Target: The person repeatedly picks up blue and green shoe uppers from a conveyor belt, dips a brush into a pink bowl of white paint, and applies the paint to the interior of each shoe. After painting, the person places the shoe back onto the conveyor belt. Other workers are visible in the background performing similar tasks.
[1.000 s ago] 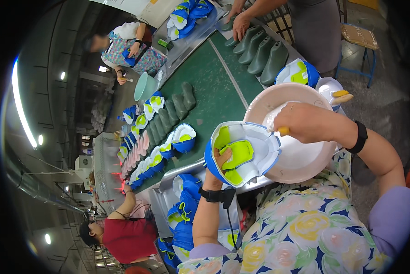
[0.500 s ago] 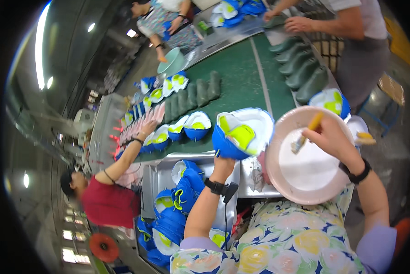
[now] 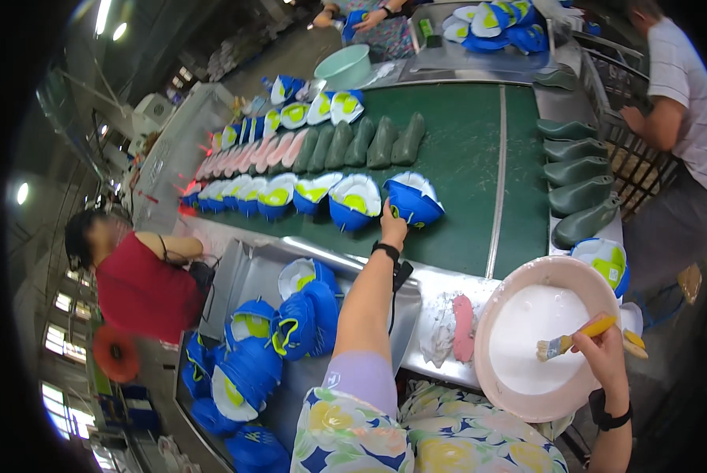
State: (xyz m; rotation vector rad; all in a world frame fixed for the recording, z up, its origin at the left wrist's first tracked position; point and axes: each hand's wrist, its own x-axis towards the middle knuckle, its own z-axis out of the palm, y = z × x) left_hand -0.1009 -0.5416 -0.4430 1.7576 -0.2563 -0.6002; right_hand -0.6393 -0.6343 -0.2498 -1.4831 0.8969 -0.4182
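My left hand (image 3: 394, 227) reaches over the green conveyor belt (image 3: 464, 158), its fingers closed on the near side of a blue shoe upper (image 3: 418, 206) with a white and lime inside. That upper is at the right end of a row of similar uppers. In my right hand (image 3: 606, 359) is a paintbrush (image 3: 582, 335) with a yellow handle. Its bristles hang above the white liquid in a pale pink basin (image 3: 491, 394). Behind the basin lies another blue upper (image 3: 606, 264). A second yellow-handled brush (image 3: 634, 344) sits by the basin's right side.
Dark green shoe lasts (image 3: 383, 143) and pink insoles (image 3: 267, 151) line the belt. More lasts (image 3: 578, 173) stand along its right edge. A metal tray (image 3: 271, 268) at left holds piled uppers. Co-workers are at left in red (image 3: 145, 288), at right in white (image 3: 688, 126), and beyond a green basin (image 3: 344, 67).
My left hand has carried the upper from beside the basin away onto the belt row. My right hand and brush have shifted lower in view. The co-worker at left has withdrawn an arm.
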